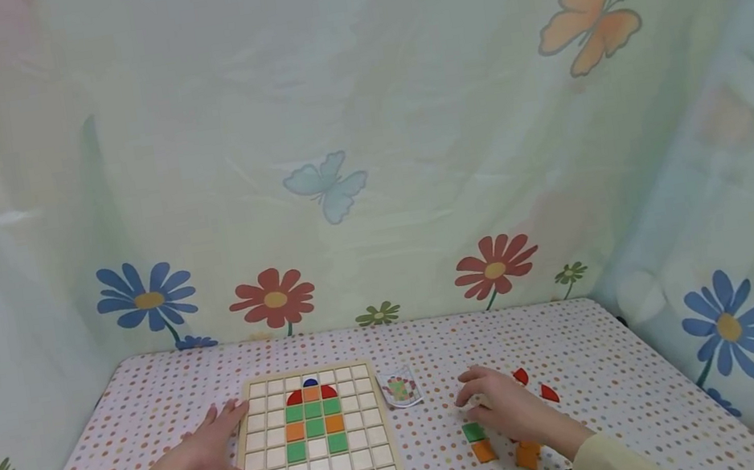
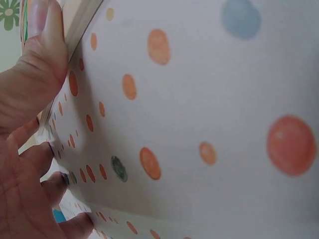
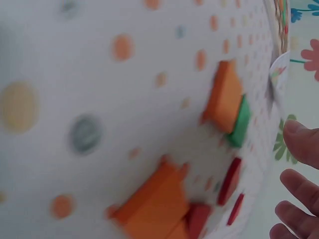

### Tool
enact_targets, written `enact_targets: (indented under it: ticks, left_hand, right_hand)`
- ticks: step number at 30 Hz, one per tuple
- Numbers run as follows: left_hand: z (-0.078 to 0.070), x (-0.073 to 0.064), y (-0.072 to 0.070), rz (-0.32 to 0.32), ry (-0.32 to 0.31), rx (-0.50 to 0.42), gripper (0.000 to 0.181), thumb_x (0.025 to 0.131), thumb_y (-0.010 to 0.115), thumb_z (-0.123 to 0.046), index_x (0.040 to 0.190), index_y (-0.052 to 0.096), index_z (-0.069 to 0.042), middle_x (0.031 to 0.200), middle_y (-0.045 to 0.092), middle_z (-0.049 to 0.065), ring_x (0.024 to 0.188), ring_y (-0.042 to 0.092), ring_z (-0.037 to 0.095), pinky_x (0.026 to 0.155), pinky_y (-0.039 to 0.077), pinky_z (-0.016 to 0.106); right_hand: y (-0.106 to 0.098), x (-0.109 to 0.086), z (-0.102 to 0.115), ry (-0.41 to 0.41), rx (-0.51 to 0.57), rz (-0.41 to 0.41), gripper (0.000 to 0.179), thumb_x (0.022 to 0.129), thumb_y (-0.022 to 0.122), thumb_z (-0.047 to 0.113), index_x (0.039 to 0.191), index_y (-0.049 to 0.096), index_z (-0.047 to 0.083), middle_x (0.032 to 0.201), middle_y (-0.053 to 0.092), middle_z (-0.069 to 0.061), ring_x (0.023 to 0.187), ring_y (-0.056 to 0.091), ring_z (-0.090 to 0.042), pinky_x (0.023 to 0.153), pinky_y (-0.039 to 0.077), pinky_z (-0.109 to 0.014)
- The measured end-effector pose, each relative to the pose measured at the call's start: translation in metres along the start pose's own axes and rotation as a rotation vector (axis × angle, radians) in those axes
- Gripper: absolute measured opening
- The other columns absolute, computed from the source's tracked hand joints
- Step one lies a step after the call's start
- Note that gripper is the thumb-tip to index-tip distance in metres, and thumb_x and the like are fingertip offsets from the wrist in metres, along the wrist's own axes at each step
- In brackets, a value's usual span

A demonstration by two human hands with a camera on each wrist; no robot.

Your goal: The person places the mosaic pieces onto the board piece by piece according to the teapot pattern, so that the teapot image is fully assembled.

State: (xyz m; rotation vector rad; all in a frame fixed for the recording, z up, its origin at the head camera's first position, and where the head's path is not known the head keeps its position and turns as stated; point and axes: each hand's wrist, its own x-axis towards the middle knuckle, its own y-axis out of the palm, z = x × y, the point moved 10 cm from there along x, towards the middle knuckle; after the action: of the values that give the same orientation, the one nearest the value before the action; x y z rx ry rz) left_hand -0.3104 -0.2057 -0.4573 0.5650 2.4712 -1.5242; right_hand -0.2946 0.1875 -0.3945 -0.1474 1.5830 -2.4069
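Observation:
My left hand rests spread against the left edge of a wooden grid board, its thumb on the frame in the left wrist view. On the board, coloured tiles form a figure: a blue half-round piece on top, red rounded corners beside an orange square, then green tiles and orange ones. My right hand hovers over loose tiles with relaxed fingers and nothing visible in them. Under it lie a green tile, an orange tile, stacked orange tiles and red rounded pieces.
A small picture card lies just right of the board, between it and my right hand. The dotted tablecloth covers the table. A flowered curtain stands behind and at both sides.

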Motion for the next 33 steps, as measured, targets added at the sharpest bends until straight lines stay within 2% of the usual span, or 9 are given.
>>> enact_targets:
  ticks: [5, 9, 13, 25, 33]
  left_hand:
    - [0.016, 0.015, 0.008, -0.005, 0.001, -0.021, 0.121, 0.062, 0.095, -0.036, 0.159, 0.030, -0.004, 0.167, 0.016, 0.030, 0.153, 0.004, 0.057, 0.111, 0.012, 0.085]
    - [0.028, 0.026, 0.014, -0.007, 0.011, -0.029, 0.126, 0.057, 0.096, -0.042, 0.160, 0.030, -0.006, 0.167, 0.016, 0.029, 0.153, 0.004, 0.057, 0.110, 0.011, 0.086]
    - [0.033, 0.032, 0.016, -0.010, 0.012, -0.045, 0.128, 0.056, 0.096, -0.041, 0.159, 0.031, -0.006, 0.168, 0.017, 0.029, 0.153, 0.005, 0.057, 0.109, 0.011, 0.086]
    - [0.028, 0.029, 0.013, -0.020, 0.006, -0.026, 0.127, 0.057, 0.096, -0.041, 0.159, 0.031, -0.005, 0.167, 0.017, 0.030, 0.152, 0.006, 0.058, 0.110, 0.012, 0.086]
    - [0.030, 0.030, 0.013, -0.020, -0.001, -0.032, 0.127, 0.056, 0.096, -0.040, 0.160, 0.030, -0.006, 0.167, 0.017, 0.028, 0.153, 0.006, 0.057, 0.111, 0.012, 0.085]
  right_hand:
    - [0.007, -0.005, -0.020, 0.048, -0.012, 0.026, 0.014, 0.085, 0.080, 0.005, 0.084, 0.076, 0.018, 0.132, 0.066, -0.016, 0.130, 0.057, -0.041, 0.106, 0.050, -0.060]
    - [0.013, -0.007, -0.027, 0.044, 0.007, 0.049, 0.013, 0.083, 0.083, 0.008, 0.086, 0.077, 0.019, 0.133, 0.066, -0.017, 0.130, 0.057, -0.043, 0.105, 0.049, -0.063]
    - [0.015, -0.008, -0.029, 0.039, 0.011, 0.045, 0.014, 0.081, 0.085, 0.009, 0.088, 0.078, 0.019, 0.134, 0.065, -0.016, 0.131, 0.056, -0.044, 0.107, 0.048, -0.064]
    - [0.017, -0.004, -0.033, 0.084, -0.013, 0.037, 0.013, 0.080, 0.087, 0.013, 0.088, 0.078, 0.018, 0.132, 0.066, -0.014, 0.130, 0.058, -0.040, 0.107, 0.048, -0.062]
    - [0.019, 0.000, -0.031, 0.068, -0.038, 0.036, 0.015, 0.077, 0.090, 0.015, 0.083, 0.076, 0.018, 0.129, 0.067, -0.013, 0.127, 0.060, -0.038, 0.105, 0.051, -0.058]
